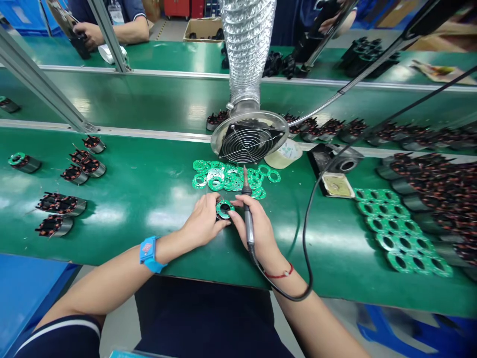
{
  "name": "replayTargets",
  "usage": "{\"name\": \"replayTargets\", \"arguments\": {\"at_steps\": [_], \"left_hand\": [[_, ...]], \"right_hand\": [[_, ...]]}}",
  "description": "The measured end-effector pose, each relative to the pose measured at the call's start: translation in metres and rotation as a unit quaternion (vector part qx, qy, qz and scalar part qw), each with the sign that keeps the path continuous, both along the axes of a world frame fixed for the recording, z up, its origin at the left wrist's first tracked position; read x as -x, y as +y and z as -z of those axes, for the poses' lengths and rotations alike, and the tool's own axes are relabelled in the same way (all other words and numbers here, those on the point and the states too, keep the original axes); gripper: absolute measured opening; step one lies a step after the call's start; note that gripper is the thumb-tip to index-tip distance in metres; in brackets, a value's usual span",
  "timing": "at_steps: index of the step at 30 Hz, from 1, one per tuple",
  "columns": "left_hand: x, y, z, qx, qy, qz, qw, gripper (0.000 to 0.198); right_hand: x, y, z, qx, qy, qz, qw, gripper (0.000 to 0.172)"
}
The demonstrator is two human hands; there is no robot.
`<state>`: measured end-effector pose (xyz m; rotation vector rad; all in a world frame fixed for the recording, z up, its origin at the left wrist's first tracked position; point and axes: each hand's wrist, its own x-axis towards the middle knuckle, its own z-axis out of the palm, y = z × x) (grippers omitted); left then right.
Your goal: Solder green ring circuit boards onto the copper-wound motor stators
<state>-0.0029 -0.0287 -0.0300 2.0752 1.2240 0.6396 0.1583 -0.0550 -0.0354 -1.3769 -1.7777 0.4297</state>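
Observation:
My left hand [203, 219] is closed around the left side of a motor stator [219, 217] with a green ring-shaped circuit board [224, 209] on its top. A soldering iron [249, 223] rests in my right hand [263, 231], its tip pointing up and away from me. The thumb and a fingertip of that hand also touch the right edge of the ring board. Just beyond my hands lies a loose heap of green ring boards [233, 178]. From the iron's lower end a black cable [306, 248] loops to the right and upward.
A fume extractor fan [248, 141] hangs over the heap. Several stators [61, 204] stand at the left, many more [443, 194] at the right beside a panel of joined ring boards [400, 231]. A soldering iron stand [337, 166] and tape roll [285, 154] sit behind. Co-workers work across the bench.

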Motion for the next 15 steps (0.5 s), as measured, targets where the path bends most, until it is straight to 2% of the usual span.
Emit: {"name": "replayTargets", "arguments": {"at_steps": [3, 6, 12, 15], "left_hand": [[-0.001, -0.001, 0.0, -0.005, 0.012, -0.003, 1.0, 0.051], [-0.002, 0.0, -0.001, -0.017, 0.039, 0.007, 0.999, 0.048], [0.004, 0.008, -0.007, -0.016, 0.05, 0.068, 0.996, 0.037], [0.007, 0.013, -0.006, -0.011, 0.015, 0.107, 0.994, 0.038]], "right_hand": [[0.001, -0.003, -0.006, -0.042, -0.11, 0.003, 0.993, 0.025], [0.002, -0.007, -0.011, -0.065, -0.189, -0.003, 0.98, 0.024], [0.004, -0.019, -0.008, -0.06, -0.194, -0.022, 0.979, 0.034], [0.005, -0.02, -0.006, -0.026, -0.145, -0.016, 0.989, 0.042]]}}
